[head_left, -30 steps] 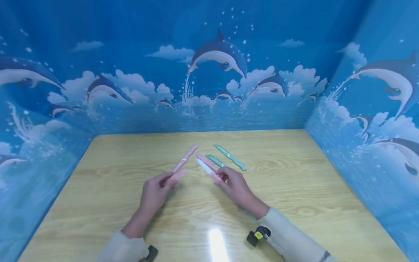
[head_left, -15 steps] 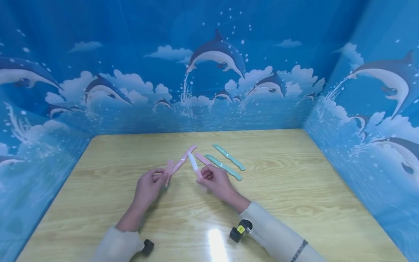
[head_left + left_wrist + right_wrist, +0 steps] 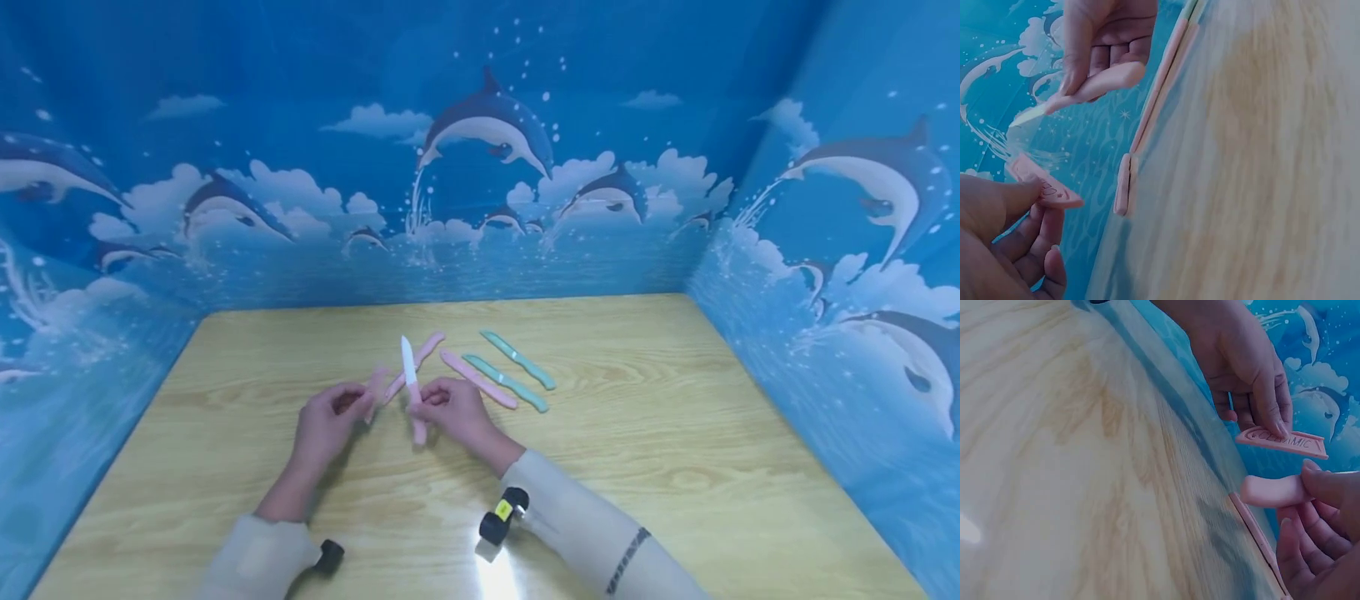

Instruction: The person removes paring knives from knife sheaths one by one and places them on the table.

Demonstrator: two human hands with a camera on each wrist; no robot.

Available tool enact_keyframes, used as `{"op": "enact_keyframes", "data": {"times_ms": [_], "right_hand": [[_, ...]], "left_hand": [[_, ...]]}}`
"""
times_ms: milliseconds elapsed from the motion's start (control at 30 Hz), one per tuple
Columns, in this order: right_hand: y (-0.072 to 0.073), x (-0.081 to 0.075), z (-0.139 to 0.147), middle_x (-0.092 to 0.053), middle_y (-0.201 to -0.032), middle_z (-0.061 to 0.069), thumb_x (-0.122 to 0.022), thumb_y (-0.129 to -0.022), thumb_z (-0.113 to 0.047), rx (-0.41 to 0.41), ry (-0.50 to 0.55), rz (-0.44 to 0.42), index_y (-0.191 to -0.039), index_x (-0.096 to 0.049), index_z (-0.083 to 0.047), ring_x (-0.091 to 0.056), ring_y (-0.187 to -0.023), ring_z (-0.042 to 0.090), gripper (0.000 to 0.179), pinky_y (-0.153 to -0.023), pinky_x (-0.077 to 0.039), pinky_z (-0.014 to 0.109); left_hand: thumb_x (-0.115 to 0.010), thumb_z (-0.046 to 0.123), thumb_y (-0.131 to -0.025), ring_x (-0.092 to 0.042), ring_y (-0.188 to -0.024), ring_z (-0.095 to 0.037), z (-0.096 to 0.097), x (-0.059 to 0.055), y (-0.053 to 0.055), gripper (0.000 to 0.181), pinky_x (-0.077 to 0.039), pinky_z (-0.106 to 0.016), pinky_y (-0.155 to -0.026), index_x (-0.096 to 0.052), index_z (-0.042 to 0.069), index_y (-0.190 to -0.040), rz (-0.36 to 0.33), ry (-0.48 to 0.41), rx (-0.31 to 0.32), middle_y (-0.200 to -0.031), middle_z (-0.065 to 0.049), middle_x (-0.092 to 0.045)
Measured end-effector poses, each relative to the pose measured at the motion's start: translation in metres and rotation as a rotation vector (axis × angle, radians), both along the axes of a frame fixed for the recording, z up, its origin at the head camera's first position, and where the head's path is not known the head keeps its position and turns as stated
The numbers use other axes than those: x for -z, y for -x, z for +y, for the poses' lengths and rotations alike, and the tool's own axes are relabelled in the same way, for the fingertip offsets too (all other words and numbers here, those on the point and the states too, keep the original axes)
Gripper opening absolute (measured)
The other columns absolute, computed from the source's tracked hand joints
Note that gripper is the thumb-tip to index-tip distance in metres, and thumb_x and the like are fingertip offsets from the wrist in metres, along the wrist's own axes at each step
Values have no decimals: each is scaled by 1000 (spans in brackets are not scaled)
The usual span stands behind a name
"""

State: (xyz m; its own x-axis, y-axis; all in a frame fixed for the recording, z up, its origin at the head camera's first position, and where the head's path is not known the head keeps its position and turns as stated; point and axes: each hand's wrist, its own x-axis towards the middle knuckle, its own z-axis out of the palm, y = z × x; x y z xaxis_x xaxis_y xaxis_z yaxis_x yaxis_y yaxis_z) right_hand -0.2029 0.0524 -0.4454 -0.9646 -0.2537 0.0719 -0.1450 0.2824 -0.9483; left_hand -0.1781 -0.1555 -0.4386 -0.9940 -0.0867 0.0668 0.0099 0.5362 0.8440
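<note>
My left hand (image 3: pixel 324 423) pinches a pink knife sheath (image 3: pixel 1300 444) between thumb and fingers; raised "CERAMIC" lettering shows on it in the right wrist view. Just right of it, my right hand (image 3: pixel 463 414) grips a small knife (image 3: pixel 408 360) by its pink handle. The white blade is bare and points away from me, toward the back of the table. A small gap separates knife and sheath, both held over the table. Beyond the hands lies a pink knife (image 3: pixel 429 347), partly covered by the blade in the head view.
To the right of the right hand, another pink knife (image 3: pixel 489 386) and two green knives (image 3: pixel 517 358) lie slanted on the wooden table (image 3: pixel 675 433), all with their blades covered. Blue dolphin-printed curtains (image 3: pixel 300 125) stand round its back and sides.
My right hand has moved left with the knife, turning the blade from slanting left to pointing nearly straight away. The left hand has shifted slightly left and turned the sheath to point away too.
</note>
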Motion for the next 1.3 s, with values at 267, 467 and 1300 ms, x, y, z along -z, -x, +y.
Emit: {"op": "enact_keyframes", "data": {"times_ms": [267, 467, 1300], "right_hand": [[12, -1, -26, -71, -77, 4, -80, -80, -12, 50, -15, -102, -93, -71, -1, -63, -63, 6, 20, -59, -58, 23], [18, -4, -44, -72, -78, 8, -78, -80, -7, 69, 27, -174, -95, -70, 2, -67, -63, 9, 19, -62, -60, 27], [20, -1, -79, -65, -64, 0, -79, -79, -8, 122, -179, -218, -86, -68, -5, -60, -51, 11, 13, -43, -49, 19]], "left_hand": [[-66, 21, -93, -67, -98, -32, -12, 6, 5, 30, -56, -43, -88, -65, 0, -115, -31, 65, -38, -108, -19, -69], [-64, 21, -95, -66, -101, -33, -22, 6, 11, 34, -54, -43, -90, -62, -2, -120, -68, 53, -47, -111, -20, -69], [-67, 23, -91, -66, -97, -39, -36, 13, 19, 40, -52, -52, -83, -58, -3, -120, -150, 251, 18, -107, -24, -69]]}}
